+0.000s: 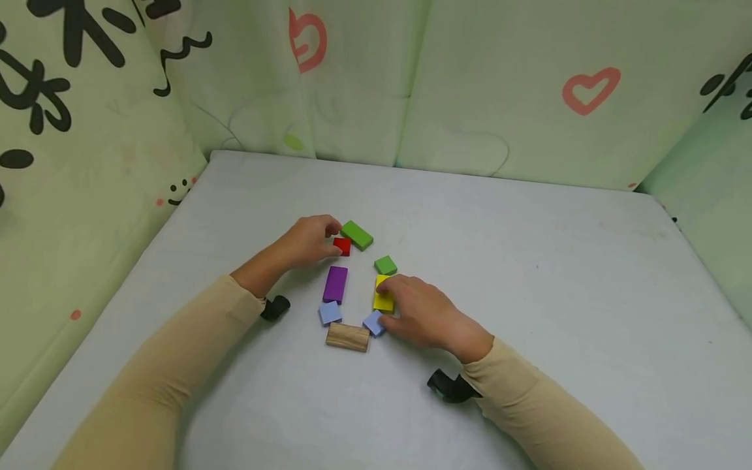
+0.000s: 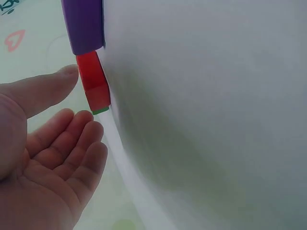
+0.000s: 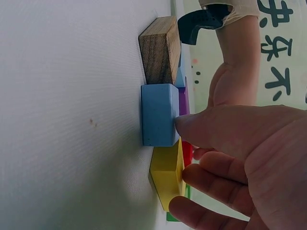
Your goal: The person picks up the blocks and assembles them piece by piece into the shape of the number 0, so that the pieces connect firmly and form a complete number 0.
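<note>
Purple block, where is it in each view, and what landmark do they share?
Head: purple block, below and left of centre.
Left wrist: purple block, upper left, cut by the top edge.
Right wrist: purple block, slightly right of centre, mostly hidden behind a blue block.
Shared landmark: the red block.

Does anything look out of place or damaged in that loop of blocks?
I see no damage or spill. The loop looks uneven, though: gaps separate the long green block from the small green block, and the red block from the purple block, while other neighbours sit close together.
</note>
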### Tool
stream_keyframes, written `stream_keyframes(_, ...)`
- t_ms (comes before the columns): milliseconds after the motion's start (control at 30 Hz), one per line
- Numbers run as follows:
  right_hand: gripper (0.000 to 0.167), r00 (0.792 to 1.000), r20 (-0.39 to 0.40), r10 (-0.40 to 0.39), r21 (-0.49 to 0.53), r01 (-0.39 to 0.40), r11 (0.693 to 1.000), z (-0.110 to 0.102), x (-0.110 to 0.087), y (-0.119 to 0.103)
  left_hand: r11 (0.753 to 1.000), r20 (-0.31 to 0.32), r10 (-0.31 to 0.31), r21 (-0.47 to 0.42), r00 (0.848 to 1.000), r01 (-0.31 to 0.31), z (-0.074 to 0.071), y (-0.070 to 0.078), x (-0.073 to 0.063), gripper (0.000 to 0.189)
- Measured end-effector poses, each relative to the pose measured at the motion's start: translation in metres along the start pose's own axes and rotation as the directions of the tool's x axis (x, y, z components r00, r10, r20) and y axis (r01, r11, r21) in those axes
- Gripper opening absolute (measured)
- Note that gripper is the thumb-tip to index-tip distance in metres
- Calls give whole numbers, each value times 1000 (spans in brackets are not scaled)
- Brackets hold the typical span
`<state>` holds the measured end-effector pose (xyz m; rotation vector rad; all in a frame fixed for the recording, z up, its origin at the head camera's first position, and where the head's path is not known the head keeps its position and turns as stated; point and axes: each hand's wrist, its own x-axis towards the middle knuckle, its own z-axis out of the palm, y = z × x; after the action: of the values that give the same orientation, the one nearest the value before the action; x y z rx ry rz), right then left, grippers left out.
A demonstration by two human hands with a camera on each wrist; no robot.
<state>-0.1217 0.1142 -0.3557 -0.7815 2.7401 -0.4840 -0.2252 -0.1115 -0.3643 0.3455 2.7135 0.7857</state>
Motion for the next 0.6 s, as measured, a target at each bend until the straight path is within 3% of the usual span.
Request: stream_keyframes(600,40,1000,-9,3,-1,-3,1000,1,0,0,1000,55,7,26,998,-8,1,4,5,37)
